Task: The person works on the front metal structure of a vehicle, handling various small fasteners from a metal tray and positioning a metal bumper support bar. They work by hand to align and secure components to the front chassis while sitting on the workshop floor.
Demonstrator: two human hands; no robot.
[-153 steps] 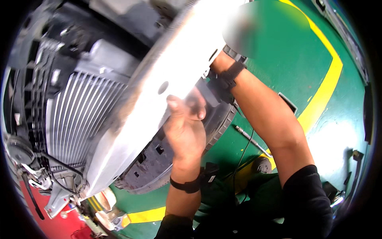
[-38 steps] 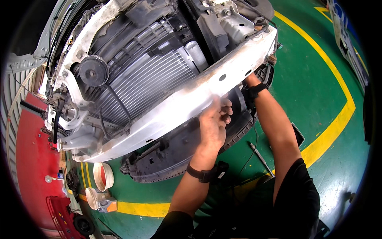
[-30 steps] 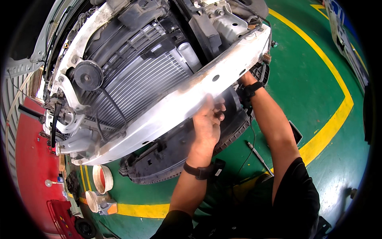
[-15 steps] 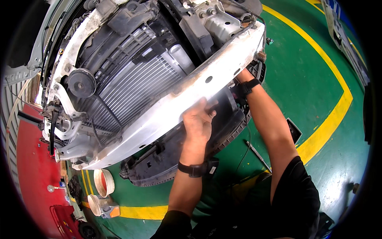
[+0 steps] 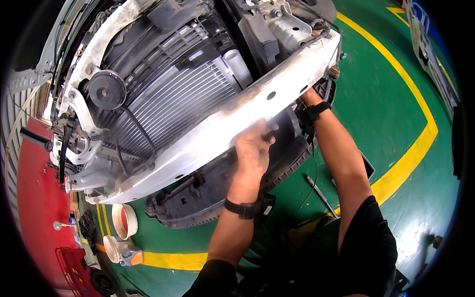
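A white bumper beam runs slantwise across the exposed front of a car. My left hand is raised at the beam's lower edge, its fingers loosely bent and apart, blurred at the tips, with nothing seen in them. Below the beam hangs a black plastic lower panel, partly covered by my left forearm. My right hand reaches in under the beam's right end, beside dark plastic parts; its fingers are hidden there. Behind the beam sits a finned silver radiator, with a round black horn at its left.
On the green floor, a long-handled metal tool lies near a dark tray, which my right arm partly covers. Two whitish buckets, one upper and one lower, stand at left by a red surface. Yellow lines mark the floor.
The view has shifted slightly, so the car front appears a little farther right. My left hand stays near the beam's lower edge, and my right hand remains under its right end.
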